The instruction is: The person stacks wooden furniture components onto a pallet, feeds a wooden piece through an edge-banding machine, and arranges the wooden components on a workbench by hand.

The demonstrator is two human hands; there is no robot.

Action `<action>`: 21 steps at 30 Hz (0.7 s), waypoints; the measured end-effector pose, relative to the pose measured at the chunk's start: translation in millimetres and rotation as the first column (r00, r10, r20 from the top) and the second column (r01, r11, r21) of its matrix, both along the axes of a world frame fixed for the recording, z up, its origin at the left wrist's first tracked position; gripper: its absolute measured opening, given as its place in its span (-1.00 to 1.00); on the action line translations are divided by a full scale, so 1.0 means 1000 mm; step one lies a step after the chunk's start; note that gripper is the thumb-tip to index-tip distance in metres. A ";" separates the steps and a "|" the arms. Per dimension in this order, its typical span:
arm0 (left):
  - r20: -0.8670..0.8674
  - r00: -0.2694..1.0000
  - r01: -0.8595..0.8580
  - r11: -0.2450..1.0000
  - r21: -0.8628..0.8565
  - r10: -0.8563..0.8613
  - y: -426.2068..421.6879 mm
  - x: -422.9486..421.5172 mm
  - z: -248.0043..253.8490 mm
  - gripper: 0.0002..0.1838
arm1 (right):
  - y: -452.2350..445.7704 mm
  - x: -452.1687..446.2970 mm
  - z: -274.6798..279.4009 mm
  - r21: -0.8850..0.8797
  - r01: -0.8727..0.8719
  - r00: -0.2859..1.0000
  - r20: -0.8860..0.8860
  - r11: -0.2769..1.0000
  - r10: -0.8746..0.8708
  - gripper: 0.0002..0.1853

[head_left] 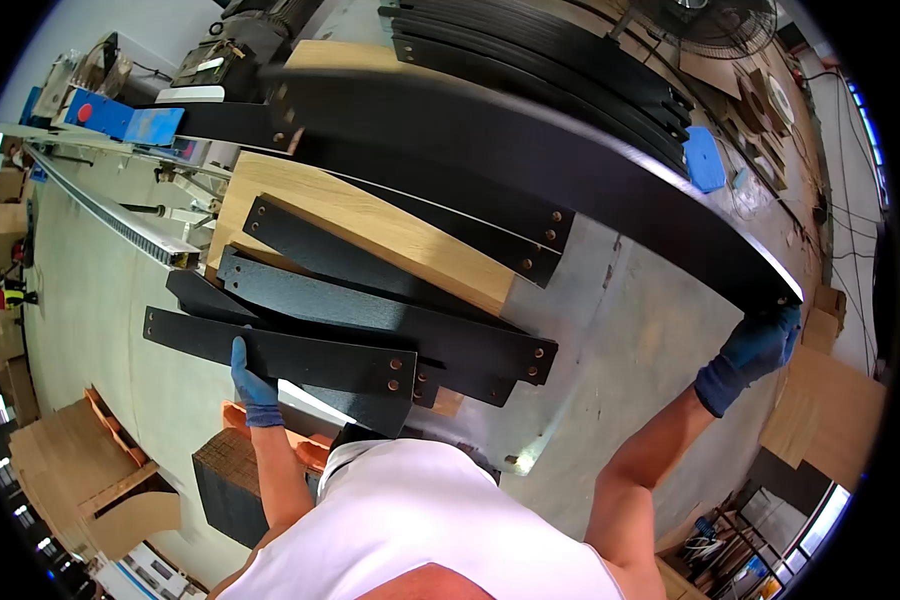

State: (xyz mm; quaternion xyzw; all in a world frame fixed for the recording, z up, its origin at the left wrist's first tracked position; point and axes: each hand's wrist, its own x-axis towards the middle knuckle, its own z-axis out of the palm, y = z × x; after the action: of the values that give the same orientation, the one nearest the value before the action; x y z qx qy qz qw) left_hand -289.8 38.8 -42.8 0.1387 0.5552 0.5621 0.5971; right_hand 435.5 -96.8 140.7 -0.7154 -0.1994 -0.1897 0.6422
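My right hand (755, 350), in a blue glove, grips the near right end of a long black board (530, 150). That board slants up to the left across the view, its far end blurred above other black boards. On the left, my gloved left hand (254, 385) is at the front edge of a shorter black board (280, 345) with holes at its ends, its thumb or a finger lying on the top face. Under and behind this one lie several black boards (370, 305), crossed over each other beside a light wooden board (370, 215).
Stacked black boards (540, 75) lie at the top, near a fan (705, 20) and a blue plastic piece (704, 160). A blue machine part (125, 120) is at the upper left. Cardboard (70, 470) stands lower left; a dark block (225, 485) is beside my left forearm.
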 end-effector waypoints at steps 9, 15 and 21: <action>-0.076 0.997 0.004 1.000 -0.017 -0.005 0.001 0.003 0.004 -0.49 | 0.089 0.010 -0.123 -0.025 -0.141 0.986 -0.088 0.990 0.138 -0.78; -0.095 0.995 0.015 1.000 -0.001 -0.015 0.002 0.004 0.001 -0.47 | 0.151 0.019 -0.199 0.127 -0.103 0.755 -0.635 0.986 0.161 -0.85; -0.195 0.981 0.020 0.999 -0.034 -0.027 0.002 0.005 -0.001 -0.41 | 0.174 0.027 -0.237 -0.392 -0.296 0.911 -0.390 0.871 0.134 -0.77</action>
State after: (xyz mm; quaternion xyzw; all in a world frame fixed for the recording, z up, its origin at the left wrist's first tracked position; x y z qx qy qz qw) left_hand -285.2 41.0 -43.7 0.1902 0.6182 0.5298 0.5485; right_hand 462.4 77.2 -96.6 -0.8373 -0.1993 0.0649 0.5049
